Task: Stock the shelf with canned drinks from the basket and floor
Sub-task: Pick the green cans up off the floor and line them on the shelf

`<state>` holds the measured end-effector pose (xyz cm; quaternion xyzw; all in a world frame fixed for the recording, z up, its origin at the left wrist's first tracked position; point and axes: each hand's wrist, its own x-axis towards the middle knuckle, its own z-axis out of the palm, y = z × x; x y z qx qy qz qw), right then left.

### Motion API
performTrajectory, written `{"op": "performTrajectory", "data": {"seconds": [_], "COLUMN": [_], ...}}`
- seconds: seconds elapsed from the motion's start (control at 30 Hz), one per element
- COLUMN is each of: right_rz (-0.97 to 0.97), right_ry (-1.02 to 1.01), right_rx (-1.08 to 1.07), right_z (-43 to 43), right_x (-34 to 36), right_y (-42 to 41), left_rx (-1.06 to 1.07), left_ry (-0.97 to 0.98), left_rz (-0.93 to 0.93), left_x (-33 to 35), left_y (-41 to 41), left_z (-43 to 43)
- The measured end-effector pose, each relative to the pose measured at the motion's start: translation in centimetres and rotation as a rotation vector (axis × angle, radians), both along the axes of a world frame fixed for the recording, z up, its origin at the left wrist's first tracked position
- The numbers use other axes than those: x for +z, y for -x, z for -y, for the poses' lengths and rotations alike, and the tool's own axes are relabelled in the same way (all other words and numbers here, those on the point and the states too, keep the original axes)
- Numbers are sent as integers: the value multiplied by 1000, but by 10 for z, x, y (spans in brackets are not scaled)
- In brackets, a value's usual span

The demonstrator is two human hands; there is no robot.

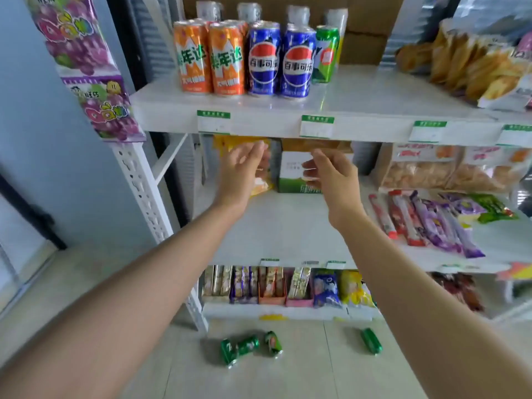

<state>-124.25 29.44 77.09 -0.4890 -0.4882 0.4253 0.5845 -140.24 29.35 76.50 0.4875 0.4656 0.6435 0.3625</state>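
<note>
On the upper white shelf [374, 90] stand orange cans [208, 57], blue cola cans [280, 60] and one green can [325, 54], all upright at the shelf's left part. Several green cans [250, 347] lie on their sides on the floor below the rack, one [371, 340] apart to the right. My left hand [243, 171] and my right hand [331, 175] are raised side by side just under the upper shelf's front edge, fingers relaxed, holding nothing. No basket shows in this view.
Snack bags [475, 61] fill the upper shelf's right end. The middle shelf holds a green-white box [293, 174], chip bags [449, 171] and candy sticks [426, 223]. Small packets [282, 286] line the bottom shelf. A hanging purple candy strip [86, 67] and the rack's post [138, 180] stand at left.
</note>
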Motion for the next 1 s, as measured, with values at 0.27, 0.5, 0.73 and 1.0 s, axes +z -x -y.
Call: {"op": "performTrajectory", "data": {"seconds": [0.27, 0.5, 0.73, 1.0], "right_rz": [60, 169, 224, 279], "right_ry": [284, 539, 724, 823], "right_rx": [33, 25, 76, 256], "right_z": [35, 56, 55, 26], "right_x": [-128, -236, -351, -531], "right_y": [5, -3, 2, 38], "left_rx": [-81, 26, 107, 218], "left_ry": [311, 658, 882, 1038], "left_rz": [-125, -146, -88, -172], "left_x": [-130, -252, -389, -582], "left_y": [14, 37, 61, 80], "left_z": [33, 61, 77, 87]}}
